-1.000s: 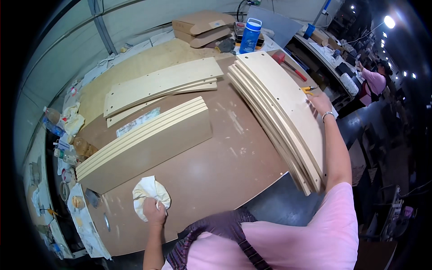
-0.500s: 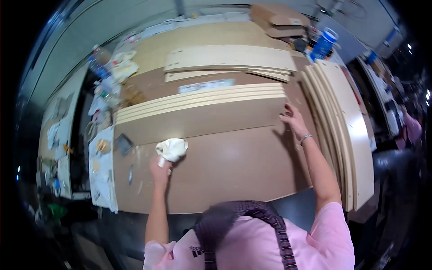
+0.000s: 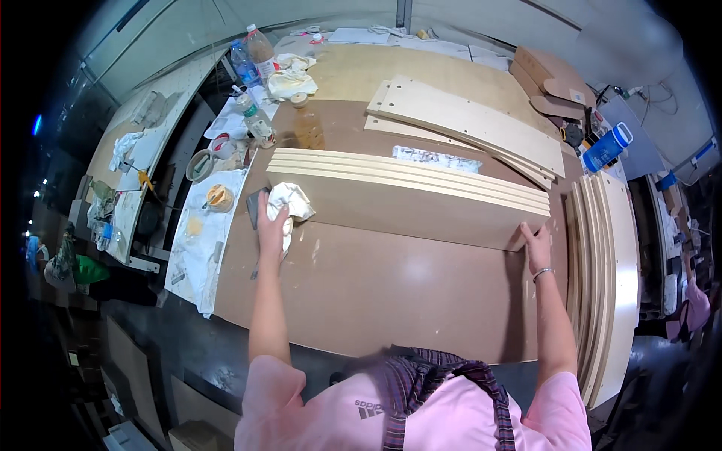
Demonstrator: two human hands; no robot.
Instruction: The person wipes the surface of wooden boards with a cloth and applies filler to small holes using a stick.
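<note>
Several long boards with pale edges stand together on edge across the table, a brown face toward me. My left hand is closed on a crumpled white cloth, held against the left end of this stack. A dark grey flat block lies beside that hand, partly hidden by it. At the stack's right end, my right hand grips the lower corner, thumb on the brown face and fingers by the end edge.
More boards stand on edge at the right; pale drilled boards lie flat behind. Bottles, a jar of amber liquid and an open tub of tan paste are at the left. A blue bottle and a cardboard box stand far right.
My left hand has carried the cloth from the bare tabletop up to the stack's left end. My right hand has come from beside the right end onto it. The view has swung left.
</note>
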